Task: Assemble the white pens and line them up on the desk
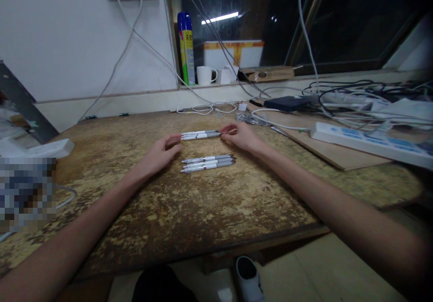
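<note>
Two slim white-and-grey pens lie side by side across the worn wooden table, between my two hands. My left hand has its fingertips at their left ends, with the thumb bent a little below. At the right ends, the curled fingers and thumb of my right hand close around the dark tips. The fingertips partly hide the pen ends. Nearer to me lies a second group of several similar pens, roughly parallel to the first, with neither hand touching it.
A white power strip and a flat brown board lie on the right, beside tangled cables. On the sill stand a spray can and a white mug. The table's front edge runs below my arms.
</note>
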Demonstrator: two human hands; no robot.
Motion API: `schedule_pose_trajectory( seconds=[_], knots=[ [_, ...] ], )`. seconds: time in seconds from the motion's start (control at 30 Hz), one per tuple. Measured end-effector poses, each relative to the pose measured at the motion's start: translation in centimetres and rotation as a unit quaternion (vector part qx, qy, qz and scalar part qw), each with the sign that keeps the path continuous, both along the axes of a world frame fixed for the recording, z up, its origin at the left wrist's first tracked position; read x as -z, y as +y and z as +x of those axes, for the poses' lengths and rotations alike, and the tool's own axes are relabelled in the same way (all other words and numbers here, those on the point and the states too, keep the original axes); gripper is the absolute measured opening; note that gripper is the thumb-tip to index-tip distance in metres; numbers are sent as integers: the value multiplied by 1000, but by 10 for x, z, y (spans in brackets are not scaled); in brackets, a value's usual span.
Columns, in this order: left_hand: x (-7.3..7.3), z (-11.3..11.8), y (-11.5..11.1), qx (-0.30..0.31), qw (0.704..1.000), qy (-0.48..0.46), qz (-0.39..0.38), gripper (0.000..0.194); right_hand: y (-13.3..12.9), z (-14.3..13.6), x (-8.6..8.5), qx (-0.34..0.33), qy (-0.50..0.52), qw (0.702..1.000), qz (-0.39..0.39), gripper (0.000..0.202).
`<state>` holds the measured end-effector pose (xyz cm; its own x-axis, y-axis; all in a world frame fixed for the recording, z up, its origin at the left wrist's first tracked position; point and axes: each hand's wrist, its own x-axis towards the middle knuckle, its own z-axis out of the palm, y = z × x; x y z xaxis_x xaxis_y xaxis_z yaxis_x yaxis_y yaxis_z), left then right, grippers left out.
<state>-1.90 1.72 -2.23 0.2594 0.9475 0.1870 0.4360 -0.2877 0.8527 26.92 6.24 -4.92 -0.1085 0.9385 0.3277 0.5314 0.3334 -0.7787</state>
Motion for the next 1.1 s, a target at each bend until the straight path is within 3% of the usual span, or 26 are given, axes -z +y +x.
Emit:
schedule_pose_trajectory(
  seconds=[0.23, 0.4, 0.5, 0.6, 0.73, 0.93, 1.1],
  knots=[
    [-7, 5, -8, -26, 999, -11, 32, 51, -11, -1, -12, -26, 130, 989, -71, 33],
    [-9, 8, -14, 25, 995, 60, 71, 37, -24, -14, -18, -101, 132, 983, -82, 28],
    [-8, 10, -16, 47, 988, 98, 111, 32, -27, -21, -17, -133, 73, 987, -44, 22],
    [-9, 11, -18, 40, 984, 110, 135, 32, -33, -27, -15, -137, -46, 988, 52, 24],
    [-17, 15, -25, 55, 972, 132, 184, 29, -40, -37, -15, -136, -192, 958, 161, 22],
    [-26, 26, -39, 102, 933, 227, 261, 33, -42, -43, -21, -96, -249, 955, 128, 34],
    [-20, 32, -42, 41, 905, 316, 282, 40, -48, -44, -29, -18, -346, 933, 103, 28]
  ],
)
